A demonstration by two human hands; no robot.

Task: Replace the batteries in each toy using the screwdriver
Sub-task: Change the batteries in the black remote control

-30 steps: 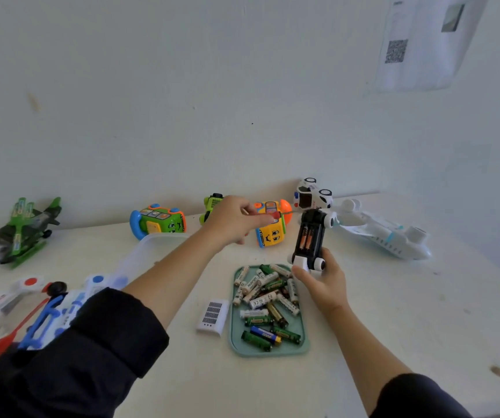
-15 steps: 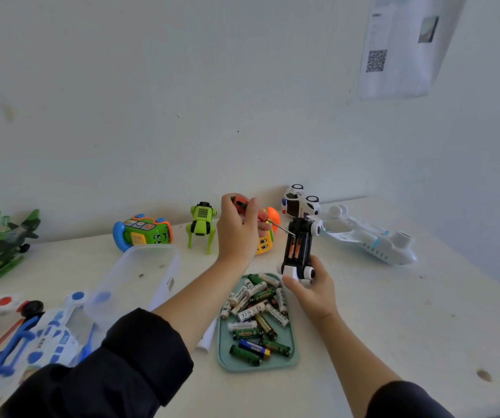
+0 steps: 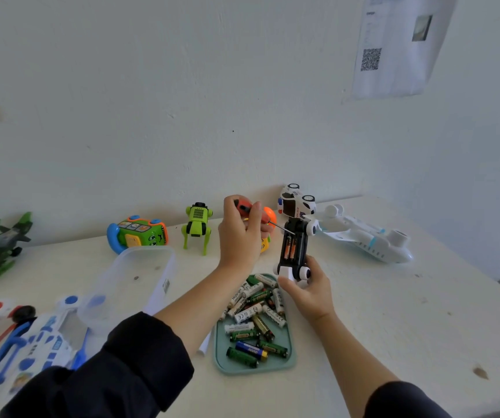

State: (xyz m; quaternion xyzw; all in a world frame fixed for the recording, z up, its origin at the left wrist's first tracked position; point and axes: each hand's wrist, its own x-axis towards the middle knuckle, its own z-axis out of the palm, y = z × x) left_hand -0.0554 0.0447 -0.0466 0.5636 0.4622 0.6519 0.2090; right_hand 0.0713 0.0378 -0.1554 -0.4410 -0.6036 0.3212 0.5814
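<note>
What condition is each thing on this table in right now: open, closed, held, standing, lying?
Toy car: held upright, battery bay open, orange batteries inside.
Screwdriver: gripped, tip at the car's bay.
Left hand: gripping the screwdriver.
Right hand: gripping the car's lower end.
Tray: flat, heaped with loose batteries.
Clear box: open, no lid.
Green robot dog: standing.
Police car: tipped on its side.
White plane: lying on the table.

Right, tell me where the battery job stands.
Done: the toy car has its battery bay open, two batteries showing.
In hand: right hand holds it upright; left hand works the screwdriver tip at the bay.
Left: the other toys; green robot dog and white plane sit untouched.
</note>
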